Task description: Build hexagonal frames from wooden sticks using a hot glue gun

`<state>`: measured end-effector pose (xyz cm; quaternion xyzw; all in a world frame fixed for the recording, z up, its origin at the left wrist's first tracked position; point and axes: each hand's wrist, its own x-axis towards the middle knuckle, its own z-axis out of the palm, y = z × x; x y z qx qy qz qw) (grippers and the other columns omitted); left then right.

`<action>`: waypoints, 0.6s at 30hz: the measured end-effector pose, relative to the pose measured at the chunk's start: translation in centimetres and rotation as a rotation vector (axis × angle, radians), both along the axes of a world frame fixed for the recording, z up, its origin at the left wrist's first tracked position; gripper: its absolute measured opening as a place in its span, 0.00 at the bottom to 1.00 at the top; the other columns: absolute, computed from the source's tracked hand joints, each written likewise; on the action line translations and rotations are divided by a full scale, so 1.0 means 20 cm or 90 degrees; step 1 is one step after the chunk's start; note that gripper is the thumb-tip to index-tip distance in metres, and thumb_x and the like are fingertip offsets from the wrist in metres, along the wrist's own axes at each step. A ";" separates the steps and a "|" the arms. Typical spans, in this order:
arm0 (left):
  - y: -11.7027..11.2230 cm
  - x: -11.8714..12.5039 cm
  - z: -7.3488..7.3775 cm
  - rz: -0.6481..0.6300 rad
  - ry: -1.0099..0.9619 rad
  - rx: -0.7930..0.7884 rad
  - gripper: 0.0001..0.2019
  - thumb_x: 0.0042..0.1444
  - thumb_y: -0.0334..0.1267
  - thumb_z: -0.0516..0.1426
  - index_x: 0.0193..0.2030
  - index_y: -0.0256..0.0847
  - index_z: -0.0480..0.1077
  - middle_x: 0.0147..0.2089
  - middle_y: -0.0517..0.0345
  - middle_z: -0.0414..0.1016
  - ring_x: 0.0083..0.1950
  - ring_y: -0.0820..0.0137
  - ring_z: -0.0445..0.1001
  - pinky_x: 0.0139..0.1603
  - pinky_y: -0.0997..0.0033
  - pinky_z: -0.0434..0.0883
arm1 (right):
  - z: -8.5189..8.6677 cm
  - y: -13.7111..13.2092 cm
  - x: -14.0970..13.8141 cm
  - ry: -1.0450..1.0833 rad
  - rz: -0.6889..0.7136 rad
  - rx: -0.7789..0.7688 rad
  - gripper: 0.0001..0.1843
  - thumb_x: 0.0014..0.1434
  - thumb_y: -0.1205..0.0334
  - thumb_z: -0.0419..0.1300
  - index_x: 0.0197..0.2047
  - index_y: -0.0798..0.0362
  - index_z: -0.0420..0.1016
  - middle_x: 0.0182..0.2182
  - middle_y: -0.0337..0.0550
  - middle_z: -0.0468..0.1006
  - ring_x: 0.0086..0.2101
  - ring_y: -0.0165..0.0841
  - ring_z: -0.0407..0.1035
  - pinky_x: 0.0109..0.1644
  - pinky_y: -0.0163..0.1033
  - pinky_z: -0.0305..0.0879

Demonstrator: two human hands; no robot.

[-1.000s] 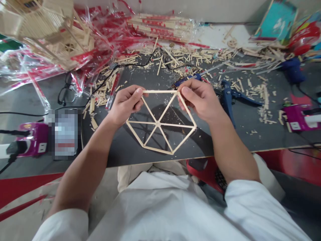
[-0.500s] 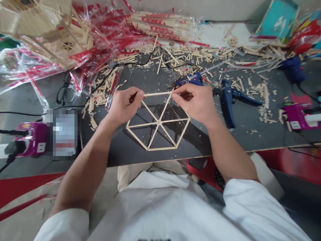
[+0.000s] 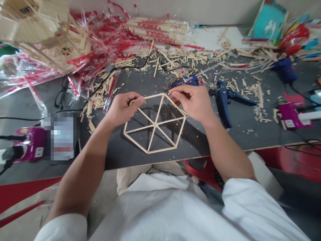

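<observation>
Wooden sticks glued into a six-sided frame (image 3: 154, 124) with spokes meeting at its middle lay between the two hands, over the dark tabletop (image 3: 250, 134). The left hand (image 3: 122, 108) was closed in a pinch on the frame's far left corner, thumb on top. The right hand (image 3: 194, 102) was closed in a pinch on the far corner next to it, fingertips on the stick there. The rest of the frame reached back toward the person's white shirt (image 3: 160, 207), throwing a shadow on the tabletop; whether its near edge touched the surface could not be told.

Just beyond the right hand lay a small blue glue gun (image 3: 187, 81), and beside the right wrist a larger blue glue gun (image 3: 222, 100). Cut stick scraps (image 3: 185, 58) were strewn across the far half of the tabletop, running into a heap of red and clear plastic wrappers (image 3: 100, 36). A stick-built model (image 3: 42, 30) stood at the far left. Black glasses (image 3: 62, 97) lay left of the left hand. A purple device (image 3: 27, 147) sat at the left edge and another purple device (image 3: 291, 115) at the right. A red stool (image 3: 200, 170) showed under the tabletop's near edge.
</observation>
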<state>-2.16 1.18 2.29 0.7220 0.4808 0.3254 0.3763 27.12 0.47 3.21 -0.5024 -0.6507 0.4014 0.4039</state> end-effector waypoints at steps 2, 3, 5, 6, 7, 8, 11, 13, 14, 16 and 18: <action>0.01 -0.01 -0.01 0.029 -0.062 0.001 0.18 0.72 0.53 0.61 0.42 0.39 0.81 0.22 0.63 0.67 0.20 0.76 0.65 0.22 0.77 0.61 | 0.02 0.02 0.04 0.035 -0.015 0.000 0.11 0.70 0.52 0.67 0.48 0.49 0.87 0.39 0.45 0.86 0.34 0.34 0.79 0.46 0.44 0.80; 0.01 -0.02 -0.01 0.046 -0.093 0.003 0.20 0.72 0.55 0.60 0.42 0.39 0.80 0.23 0.64 0.67 0.20 0.76 0.66 0.21 0.77 0.62 | 0.03 0.02 0.06 0.051 -0.014 -0.002 0.12 0.70 0.52 0.68 0.49 0.49 0.87 0.41 0.45 0.87 0.35 0.34 0.80 0.49 0.45 0.81; 0.02 -0.04 -0.02 0.073 -0.140 0.009 0.21 0.71 0.58 0.61 0.41 0.40 0.78 0.24 0.64 0.66 0.20 0.77 0.66 0.20 0.77 0.62 | 0.06 0.03 0.09 0.068 0.011 -0.024 0.14 0.70 0.51 0.68 0.53 0.49 0.86 0.44 0.47 0.87 0.40 0.36 0.82 0.53 0.47 0.82; 0.03 -0.04 -0.02 0.083 -0.153 0.014 0.21 0.71 0.59 0.61 0.41 0.41 0.78 0.24 0.64 0.65 0.20 0.77 0.66 0.20 0.77 0.61 | 0.08 0.03 0.10 0.069 0.026 -0.042 0.15 0.70 0.50 0.69 0.54 0.49 0.86 0.45 0.48 0.88 0.41 0.36 0.83 0.53 0.47 0.83; 0.03 -0.05 -0.02 0.090 -0.161 0.017 0.22 0.70 0.60 0.62 0.41 0.41 0.77 0.24 0.65 0.65 0.19 0.77 0.66 0.20 0.77 0.61 | 0.09 0.03 0.11 0.066 0.036 -0.061 0.16 0.68 0.50 0.70 0.54 0.49 0.86 0.44 0.48 0.88 0.41 0.37 0.84 0.52 0.47 0.84; 0.04 -0.05 -0.02 0.096 -0.167 0.019 0.22 0.70 0.60 0.62 0.40 0.41 0.77 0.24 0.65 0.64 0.19 0.77 0.66 0.19 0.77 0.61 | 0.09 0.04 0.11 0.061 0.039 -0.078 0.17 0.66 0.49 0.72 0.52 0.50 0.87 0.42 0.48 0.88 0.39 0.37 0.84 0.50 0.47 0.85; 0.05 -0.06 -0.03 0.112 -0.175 0.017 0.23 0.68 0.62 0.63 0.39 0.41 0.77 0.23 0.66 0.63 0.18 0.77 0.65 0.18 0.77 0.60 | 0.08 0.05 0.12 0.064 0.019 -0.107 0.17 0.59 0.49 0.78 0.45 0.52 0.88 0.35 0.46 0.87 0.34 0.37 0.83 0.45 0.45 0.86; 0.05 -0.06 -0.03 0.118 -0.177 0.014 0.23 0.68 0.61 0.63 0.39 0.40 0.77 0.22 0.66 0.63 0.18 0.77 0.65 0.18 0.77 0.60 | 0.06 0.06 0.13 0.074 0.011 -0.110 0.16 0.58 0.51 0.79 0.43 0.52 0.89 0.33 0.45 0.87 0.33 0.36 0.84 0.45 0.45 0.87; 0.05 -0.06 -0.03 0.120 -0.178 0.014 0.23 0.68 0.61 0.63 0.39 0.40 0.77 0.22 0.66 0.63 0.18 0.77 0.65 0.18 0.78 0.60 | 0.05 0.06 0.14 0.072 0.008 -0.104 0.16 0.58 0.51 0.79 0.44 0.52 0.89 0.34 0.45 0.88 0.33 0.36 0.84 0.45 0.44 0.87; 0.05 -0.07 -0.03 0.112 -0.163 0.007 0.22 0.68 0.59 0.63 0.38 0.39 0.77 0.22 0.64 0.66 0.18 0.77 0.67 0.18 0.79 0.61 | 0.04 0.07 0.15 0.054 -0.008 -0.080 0.13 0.60 0.53 0.77 0.43 0.53 0.88 0.32 0.45 0.87 0.33 0.35 0.84 0.44 0.42 0.87; 0.05 -0.08 -0.02 0.080 -0.128 -0.021 0.20 0.69 0.56 0.63 0.37 0.39 0.77 0.22 0.62 0.71 0.18 0.77 0.67 0.18 0.80 0.62 | 0.03 0.08 0.17 0.032 -0.040 -0.047 0.11 0.61 0.54 0.76 0.40 0.53 0.87 0.30 0.44 0.86 0.31 0.34 0.83 0.41 0.40 0.85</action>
